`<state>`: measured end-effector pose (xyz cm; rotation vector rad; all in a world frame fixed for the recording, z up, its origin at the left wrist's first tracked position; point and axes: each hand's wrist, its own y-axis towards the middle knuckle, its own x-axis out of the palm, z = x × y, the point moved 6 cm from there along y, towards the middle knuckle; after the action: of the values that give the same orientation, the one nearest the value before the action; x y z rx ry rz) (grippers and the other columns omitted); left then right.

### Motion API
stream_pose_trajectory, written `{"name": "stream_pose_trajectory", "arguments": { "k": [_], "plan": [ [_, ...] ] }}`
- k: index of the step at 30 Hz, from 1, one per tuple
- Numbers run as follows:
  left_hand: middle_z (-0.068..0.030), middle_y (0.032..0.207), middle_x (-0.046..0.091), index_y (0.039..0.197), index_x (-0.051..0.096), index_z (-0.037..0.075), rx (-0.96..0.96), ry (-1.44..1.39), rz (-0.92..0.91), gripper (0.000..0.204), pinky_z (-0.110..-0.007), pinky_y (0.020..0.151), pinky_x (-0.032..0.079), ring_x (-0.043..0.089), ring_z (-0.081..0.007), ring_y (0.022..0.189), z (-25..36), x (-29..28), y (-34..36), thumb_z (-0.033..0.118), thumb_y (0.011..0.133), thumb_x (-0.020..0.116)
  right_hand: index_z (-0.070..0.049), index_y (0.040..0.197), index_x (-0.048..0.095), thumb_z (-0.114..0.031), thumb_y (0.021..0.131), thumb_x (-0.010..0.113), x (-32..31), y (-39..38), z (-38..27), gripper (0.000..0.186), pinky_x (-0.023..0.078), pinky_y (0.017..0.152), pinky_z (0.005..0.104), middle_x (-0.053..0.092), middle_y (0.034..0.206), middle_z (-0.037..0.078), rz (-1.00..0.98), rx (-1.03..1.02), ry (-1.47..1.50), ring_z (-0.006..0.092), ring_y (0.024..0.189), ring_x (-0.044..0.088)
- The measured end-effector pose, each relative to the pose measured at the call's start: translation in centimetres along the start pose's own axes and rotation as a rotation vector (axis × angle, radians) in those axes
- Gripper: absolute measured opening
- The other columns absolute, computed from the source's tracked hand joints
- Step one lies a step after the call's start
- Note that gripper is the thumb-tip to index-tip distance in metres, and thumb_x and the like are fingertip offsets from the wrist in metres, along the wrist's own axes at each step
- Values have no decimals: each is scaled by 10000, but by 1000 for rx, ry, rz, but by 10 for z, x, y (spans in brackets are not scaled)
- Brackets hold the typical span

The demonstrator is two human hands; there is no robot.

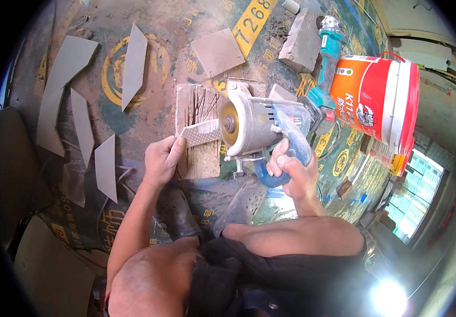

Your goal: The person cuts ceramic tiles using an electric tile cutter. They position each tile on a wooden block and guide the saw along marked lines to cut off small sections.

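Note:
My left hand [162,161] pinches the near end of a short tile strip [201,134] between thumb and fingers. The strip's textured face is turned up, and its far end meets the round blade [229,123] of a handheld tile saw [259,127]. Around the saw's blue handle my right hand [295,166] is closed; some of its fingers are hidden. Whether the blade is spinning, I cannot tell. Under the strip lies a pale board [199,165] scored with several dark cuts.
Several angled tile offcuts [134,66] lie to the left, and a squarish tile [218,51] sits beyond the board. At the right are a concrete block [299,42], a teal cordless angle grinder [329,55] and a red-and-orange bucket [362,95] on its side. My shoes [241,206] stand close below the saw.

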<state>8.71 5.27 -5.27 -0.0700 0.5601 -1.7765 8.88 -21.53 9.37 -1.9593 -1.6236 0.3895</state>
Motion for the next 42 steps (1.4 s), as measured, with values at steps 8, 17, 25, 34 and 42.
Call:
{"name": "stream_pose_trajectory", "arguments": {
  "k": [8, 17, 25, 34, 42],
  "plan": [
    [-120, 618, 378, 711, 495, -2, 2, 17, 9, 507, -370, 541, 367, 374, -219, 568, -2, 1, 1, 395, 1018, 564, -17, 983, 546, -23, 819, 624, 21, 3, 7, 182, 481, 621, 309, 570, 805, 65, -99, 38, -21, 132, 636, 558],
    [-87, 635, 340, 706, 462, -4, 20, 5, 15, 515, -353, 541, 345, 349, -174, 597, -2, 1, 0, 385, 1029, 559, -19, 997, 546, -7, 809, 621, -1, 2, 4, 203, 486, 618, 327, 565, 799, 69, 24, 30, -3, 133, 619, 551],
    [-46, 653, 297, 705, 427, -7, 1, -16, 7, 520, -330, 543, 321, 326, -111, 636, -3, 3, 1, 369, 1041, 555, -24, 992, 544, -38, 801, 638, 7, -2, 3, 213, 482, 619, 317, 566, 802, 67, -52, 49, 1, 132, 630, 553],
    [-152, 603, 391, 704, 498, -6, 11, 8, 25, 521, -383, 530, 376, 389, -251, 534, -6, 1, 1, 408, 1009, 577, -22, 973, 544, -27, 805, 614, 12, 2, 6, 182, 483, 617, 316, 567, 792, 67, -49, 84, -36, 140, 629, 563],
    [-49, 653, 314, 715, 450, -8, -8, 1, -3, 506, -333, 549, 337, 333, -117, 634, -5, 1, 0, 364, 1041, 554, -29, 984, 554, -30, 791, 631, -1, 0, 7, 208, 487, 610, 328, 566, 784, 64, -5, 80, 0, 140, 606, 552]
  ]
}}
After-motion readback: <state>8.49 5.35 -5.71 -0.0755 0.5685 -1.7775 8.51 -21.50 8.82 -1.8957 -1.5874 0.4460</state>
